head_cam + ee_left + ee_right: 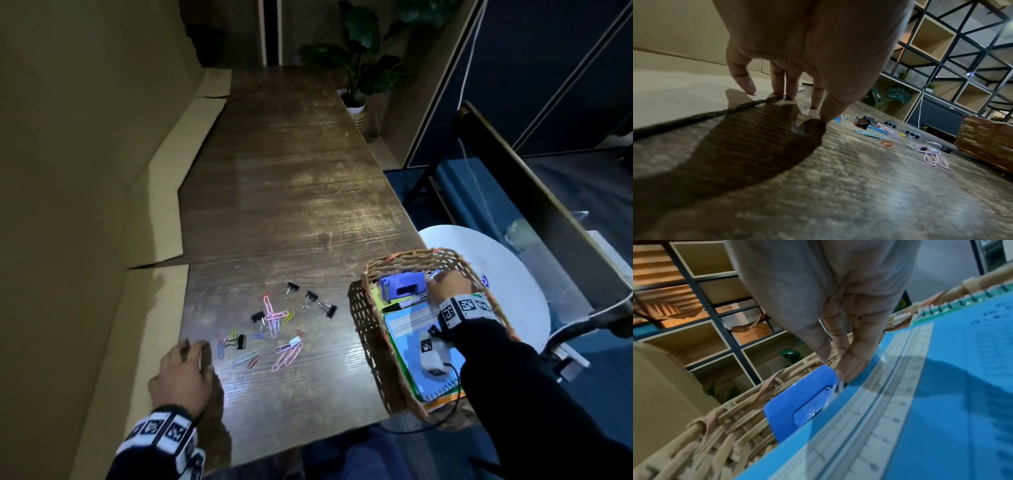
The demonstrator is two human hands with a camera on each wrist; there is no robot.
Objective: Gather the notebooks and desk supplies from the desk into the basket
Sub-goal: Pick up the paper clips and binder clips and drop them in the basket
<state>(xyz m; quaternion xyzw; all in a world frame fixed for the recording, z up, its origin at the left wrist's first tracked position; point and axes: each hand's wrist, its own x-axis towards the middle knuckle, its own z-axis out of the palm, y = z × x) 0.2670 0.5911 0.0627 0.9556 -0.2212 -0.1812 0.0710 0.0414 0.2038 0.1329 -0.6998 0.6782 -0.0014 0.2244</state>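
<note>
Dark wood tabletop [281,192] still carries loose paper clips [274,322] and binder clips [310,299] near its front edge. Basket [363,318] at the front right corner holds the notebooks [407,329]. Right hand [445,286] reaches inside, fingers [851,368] bunched, grip unclear. Left hand [185,373] rests relaxed, fingertips down; sweeping clips together first would help.

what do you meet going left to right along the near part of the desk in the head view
left hand resting on the desk → scattered paper clips and binder clips → wicker basket → blue notebook inside it → right hand
</note>
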